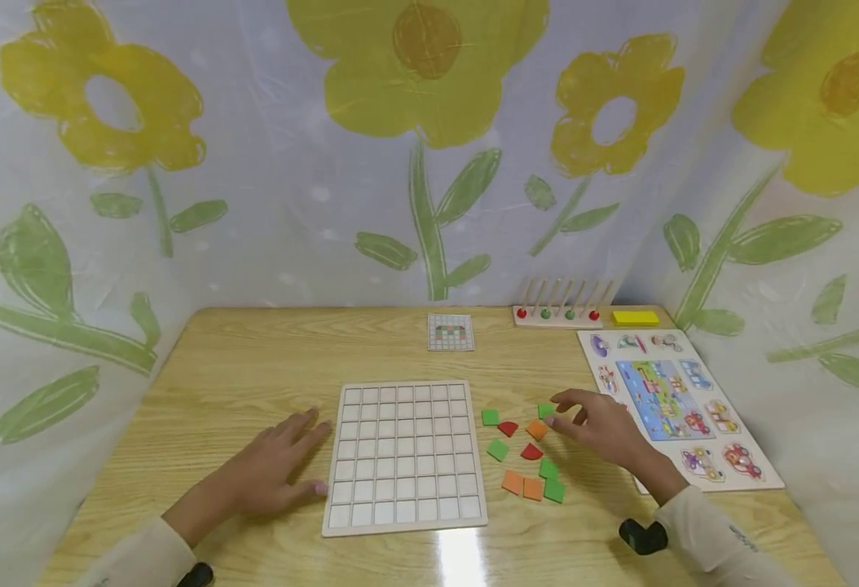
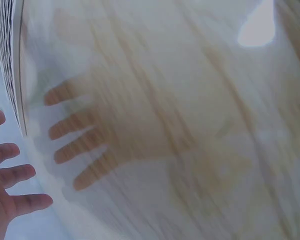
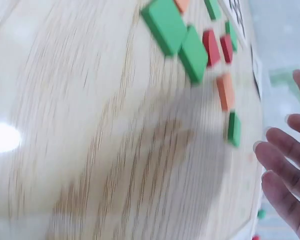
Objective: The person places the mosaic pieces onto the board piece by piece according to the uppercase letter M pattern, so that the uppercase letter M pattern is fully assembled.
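Note:
A wooden grid board (image 1: 404,456) with square cells lies at the middle of the table. My left hand (image 1: 271,465) is beside its left edge, fingers spread and thumb tip close to the frame; the same hand (image 2: 10,185) shows over the glossy tabletop in the left wrist view. Right of the board, my right hand (image 1: 598,424) hovers with fingers slightly bent and nothing between them. Its fingertips are close to a green square tile (image 1: 545,410) and an orange tile (image 1: 536,430). In the right wrist view, that green tile (image 3: 234,129) lies near the fingertips (image 3: 272,152).
Several more green, orange and red tiles (image 1: 498,449) lie right of the board. Behind it is a small pattern card (image 1: 451,333). Further right are a peg stand (image 1: 557,316) with beads, a yellow block (image 1: 635,318) and a picture puzzle board (image 1: 741,428).

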Motion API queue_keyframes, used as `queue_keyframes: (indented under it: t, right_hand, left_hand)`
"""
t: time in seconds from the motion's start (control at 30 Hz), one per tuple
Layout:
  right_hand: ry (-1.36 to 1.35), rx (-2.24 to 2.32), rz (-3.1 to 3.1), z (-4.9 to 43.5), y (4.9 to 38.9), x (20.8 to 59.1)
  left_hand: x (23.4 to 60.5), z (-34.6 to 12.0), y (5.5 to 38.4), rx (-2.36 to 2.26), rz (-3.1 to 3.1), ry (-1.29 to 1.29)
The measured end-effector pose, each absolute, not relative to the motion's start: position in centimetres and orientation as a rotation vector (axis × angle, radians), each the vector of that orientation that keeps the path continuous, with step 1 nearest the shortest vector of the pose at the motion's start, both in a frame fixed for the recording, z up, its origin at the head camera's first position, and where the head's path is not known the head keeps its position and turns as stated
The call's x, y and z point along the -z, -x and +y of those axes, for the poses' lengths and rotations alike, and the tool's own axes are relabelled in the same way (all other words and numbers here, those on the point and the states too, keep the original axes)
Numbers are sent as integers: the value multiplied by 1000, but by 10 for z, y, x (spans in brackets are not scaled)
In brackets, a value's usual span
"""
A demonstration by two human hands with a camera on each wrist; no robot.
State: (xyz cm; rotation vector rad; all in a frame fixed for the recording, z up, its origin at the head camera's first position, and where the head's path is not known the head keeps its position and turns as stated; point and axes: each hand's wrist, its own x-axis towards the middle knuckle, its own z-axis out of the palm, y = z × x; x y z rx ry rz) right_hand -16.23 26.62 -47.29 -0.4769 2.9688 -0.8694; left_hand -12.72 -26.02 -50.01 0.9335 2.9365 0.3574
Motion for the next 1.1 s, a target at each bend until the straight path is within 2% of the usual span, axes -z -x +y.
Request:
queue_keyframes:
  t: [0.47, 1.1]
  right_hand:
    - [566, 846, 2892, 225, 169, 484]
    - [608, 704, 2901, 211, 175, 494]
  left_hand:
    - [500, -246, 117, -402, 2815, -827]
    - [500, -246, 116, -374, 2796, -863]
